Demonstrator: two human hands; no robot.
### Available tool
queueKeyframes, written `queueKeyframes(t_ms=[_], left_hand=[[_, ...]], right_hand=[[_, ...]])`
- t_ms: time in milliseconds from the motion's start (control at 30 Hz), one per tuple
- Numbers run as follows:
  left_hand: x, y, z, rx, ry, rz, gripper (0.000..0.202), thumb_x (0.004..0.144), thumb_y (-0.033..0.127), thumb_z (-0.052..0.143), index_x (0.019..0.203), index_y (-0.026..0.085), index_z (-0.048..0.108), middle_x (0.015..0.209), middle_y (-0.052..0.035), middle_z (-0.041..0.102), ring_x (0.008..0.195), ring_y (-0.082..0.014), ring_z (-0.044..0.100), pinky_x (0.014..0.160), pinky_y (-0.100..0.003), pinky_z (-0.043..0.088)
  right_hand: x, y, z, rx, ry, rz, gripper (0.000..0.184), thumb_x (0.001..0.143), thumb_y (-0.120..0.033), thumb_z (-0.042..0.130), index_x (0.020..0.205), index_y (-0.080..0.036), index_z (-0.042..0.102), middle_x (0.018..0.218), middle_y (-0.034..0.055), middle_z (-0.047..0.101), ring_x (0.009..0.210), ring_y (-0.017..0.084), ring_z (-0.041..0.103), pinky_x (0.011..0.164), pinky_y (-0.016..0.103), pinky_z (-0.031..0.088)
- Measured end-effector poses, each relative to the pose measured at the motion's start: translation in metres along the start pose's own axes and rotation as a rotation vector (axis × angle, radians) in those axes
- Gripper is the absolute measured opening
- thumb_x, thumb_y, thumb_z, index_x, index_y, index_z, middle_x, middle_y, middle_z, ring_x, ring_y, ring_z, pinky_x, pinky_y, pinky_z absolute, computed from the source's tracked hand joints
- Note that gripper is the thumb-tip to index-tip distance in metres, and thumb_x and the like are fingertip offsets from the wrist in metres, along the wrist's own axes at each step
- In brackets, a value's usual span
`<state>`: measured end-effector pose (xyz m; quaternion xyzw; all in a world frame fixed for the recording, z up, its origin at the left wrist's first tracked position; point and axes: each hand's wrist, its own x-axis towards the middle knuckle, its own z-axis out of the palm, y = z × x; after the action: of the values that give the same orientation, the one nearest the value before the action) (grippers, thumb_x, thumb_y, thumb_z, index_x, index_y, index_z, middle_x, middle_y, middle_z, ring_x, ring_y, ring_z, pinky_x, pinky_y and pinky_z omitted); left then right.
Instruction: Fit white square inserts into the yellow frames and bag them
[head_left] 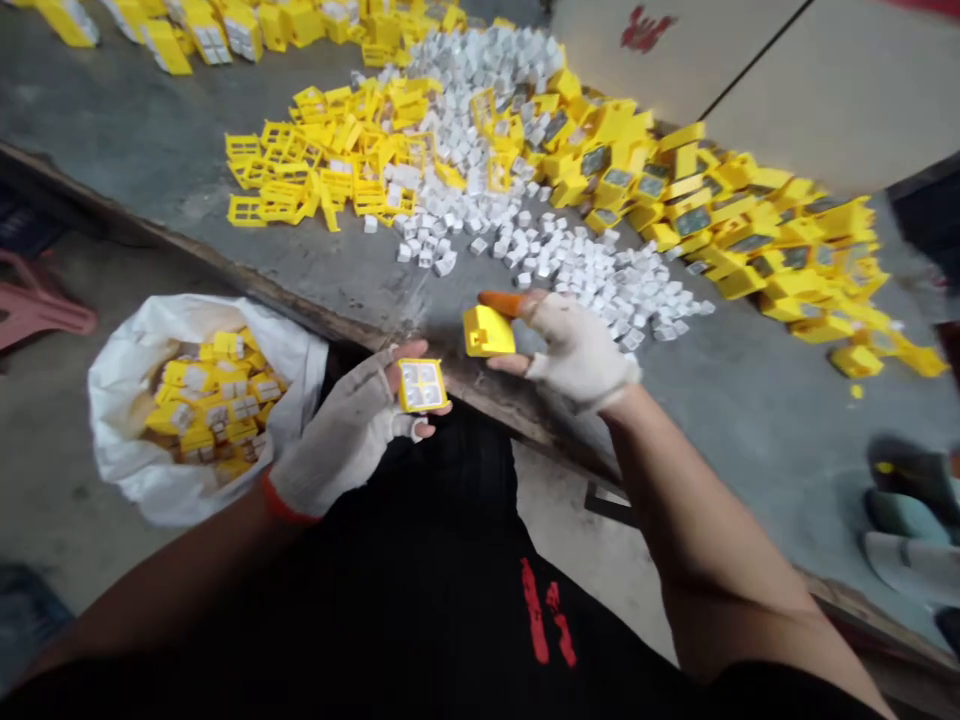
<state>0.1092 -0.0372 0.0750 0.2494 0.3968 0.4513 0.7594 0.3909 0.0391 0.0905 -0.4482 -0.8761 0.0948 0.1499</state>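
My left hand [352,425], in a fingerless white glove, grips a yellow frame [422,385] whose four square openings are filled with clear-white pieces. Close by, my right hand [574,345], gloved the same way with an orange cover on one finger, pinches a yellow plastic housing [489,332] by its sides. The two parts are held apart over the front edge of the grey table [337,270]. Past my hands lie loose small white cubes [525,245], a heap of yellow window-like frames [300,170] and a long pile of yellow housings [712,210].
A white sack [120,430] at my left holds many yellow-and-white assembled pieces. More such pieces [210,35] stand in a row at the table's far left. A pink stool [45,300] is on the floor at left, and grey-green objects [911,520] sit at the right.
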Motion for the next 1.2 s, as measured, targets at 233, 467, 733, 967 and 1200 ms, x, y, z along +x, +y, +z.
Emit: queueKeyframes(t_ms=[233,467,733,967,1200], left_hand=[[0.002,-0.006,0.005,-0.003,-0.045,0.031,0.044,0.094,0.046,0.092,0.128,0.021,0.082,0.129,-0.0126,0.085,0.114,-0.0315,0.082,0.072,-0.031,0.067],[0.002,-0.008,0.007,0.03,-0.08,0.032,0.043,0.092,0.047,0.093,0.12,0.017,0.081,0.117,-0.0129,0.086,0.099,-0.0272,0.083,0.07,-0.03,0.067],[0.0,-0.008,0.008,0.06,-0.088,0.024,0.048,0.092,0.048,0.093,0.126,0.017,0.082,0.117,-0.014,0.087,0.103,-0.0303,0.085,0.071,-0.033,0.069],[-0.007,-0.012,0.004,0.137,-0.086,0.061,0.051,0.097,0.051,0.087,0.136,0.019,0.084,0.128,-0.016,0.085,0.108,-0.0322,0.083,0.078,-0.038,0.071],[-0.026,0.017,0.018,0.738,0.06,0.344,0.044,0.088,0.025,0.089,0.131,0.02,0.083,0.132,-0.0099,0.081,0.118,-0.0292,0.077,0.096,-0.035,0.064]], right_hand=[[-0.021,-0.05,-0.003,0.131,0.218,-0.248,0.058,0.108,-0.076,0.063,0.131,-0.026,0.079,0.111,0.0103,0.082,0.105,0.031,0.076,0.09,0.049,0.057],[-0.022,-0.052,0.005,0.162,0.232,-0.255,0.051,0.107,-0.074,0.065,0.127,-0.029,0.079,0.107,0.0108,0.082,0.1,0.034,0.077,0.085,0.052,0.057],[-0.029,-0.049,0.007,0.178,0.207,-0.216,0.053,0.107,-0.075,0.065,0.131,-0.031,0.081,0.118,0.0119,0.085,0.102,0.033,0.077,0.089,0.053,0.059],[-0.033,-0.057,0.014,0.083,0.256,-0.278,0.054,0.114,-0.065,0.061,0.147,-0.025,0.076,0.125,0.012,0.085,0.103,0.029,0.075,0.091,0.045,0.055],[-0.037,-0.085,0.045,-0.001,0.497,-0.173,0.036,0.117,-0.041,0.063,0.149,-0.031,0.075,0.136,0.0107,0.085,0.108,0.027,0.078,0.098,0.046,0.056]])
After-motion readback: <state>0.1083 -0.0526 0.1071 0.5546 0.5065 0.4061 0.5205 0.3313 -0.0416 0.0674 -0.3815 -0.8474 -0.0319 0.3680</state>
